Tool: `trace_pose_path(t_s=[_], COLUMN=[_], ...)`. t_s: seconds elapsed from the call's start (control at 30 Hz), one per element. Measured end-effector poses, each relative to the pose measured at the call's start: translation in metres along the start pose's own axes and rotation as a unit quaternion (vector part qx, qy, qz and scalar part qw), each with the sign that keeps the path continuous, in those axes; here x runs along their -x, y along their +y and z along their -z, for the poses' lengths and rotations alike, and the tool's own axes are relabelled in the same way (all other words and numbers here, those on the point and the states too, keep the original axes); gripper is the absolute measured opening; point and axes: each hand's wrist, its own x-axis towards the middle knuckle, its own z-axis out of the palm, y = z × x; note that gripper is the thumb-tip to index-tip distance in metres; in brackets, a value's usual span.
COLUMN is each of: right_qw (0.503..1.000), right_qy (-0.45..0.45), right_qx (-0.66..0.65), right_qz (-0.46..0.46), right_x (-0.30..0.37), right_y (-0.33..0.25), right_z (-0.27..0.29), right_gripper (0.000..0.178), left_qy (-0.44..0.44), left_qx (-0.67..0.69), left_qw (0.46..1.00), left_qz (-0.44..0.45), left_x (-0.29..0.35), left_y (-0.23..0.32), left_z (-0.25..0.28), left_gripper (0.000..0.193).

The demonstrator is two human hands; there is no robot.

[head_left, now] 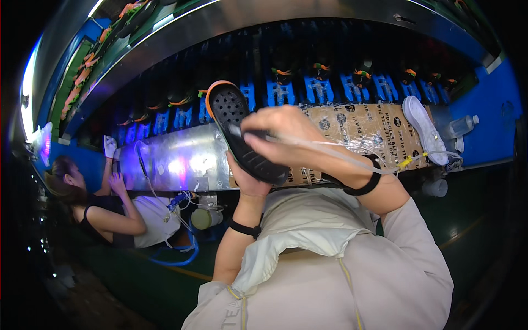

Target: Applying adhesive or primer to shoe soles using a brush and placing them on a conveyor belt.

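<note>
My left hand (250,179) grips a black shoe sole (227,105) from below, its fingers curled round the near end. The sole is tilted up, with an orange rim at its far end and small round hollows in its face. Over the sole's middle, my right hand (289,135) is closed on a slim tool (235,130) with a pale, blurred tip; its exact kind is unclear. A clear tube (346,157) runs from that hand along my forearm to a yellow connector (405,163).
Cardboard (352,129) covers the bench, beside a bare metal top (192,159). A white shoe-shaped piece (422,126) and a clear bottle (463,126) stand right. Behind, blue holders (280,92) carry dark shoes. A co-worker (104,206) sits left, near a blue hose (187,257).
</note>
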Motion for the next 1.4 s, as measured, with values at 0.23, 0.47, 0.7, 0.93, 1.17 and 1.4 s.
trace_pose_path(t_s=[0.23,0.47,0.7,0.93,1.17,1.4], right_qw=[0.974,0.971,0.971,0.968,0.966,0.961], right_qy=[0.173,0.222,0.122,-0.023,-0.059,-0.052], right_qx=[0.013,-0.059,-0.158,-0.092,-0.043,0.023], right_qz=[0.147,0.065,0.13,0.234,0.247,0.271], right_x=[-0.02,-0.021,-0.022,-0.017,-0.008,-0.002], right_y=[0.015,0.024,0.022,0.022,0.016,0.002], right_z=[-0.037,-0.025,-0.011,-0.011,-0.008,-0.001], right_gripper=[0.022,0.027,0.025,0.019,0.019,0.026], left_qy=[0.036,-0.026,0.002,-0.101,-0.174,-0.015], left_qx=[-0.028,-0.037,-0.063,0.101,0.169,-0.094], left_qw=[0.999,0.998,0.998,0.99,0.97,0.99], left_qz=[-0.005,-0.054,-0.029,-0.004,0.011,-0.103], left_x=[0.011,0.005,0.003,-0.007,-0.005,-0.007], left_y=[-0.01,-0.001,0.002,0.005,0.012,0.021], left_z=[-0.027,-0.027,-0.031,-0.027,-0.007,-0.009], left_gripper=[0.074,0.071,0.079,0.075,0.08,0.075])
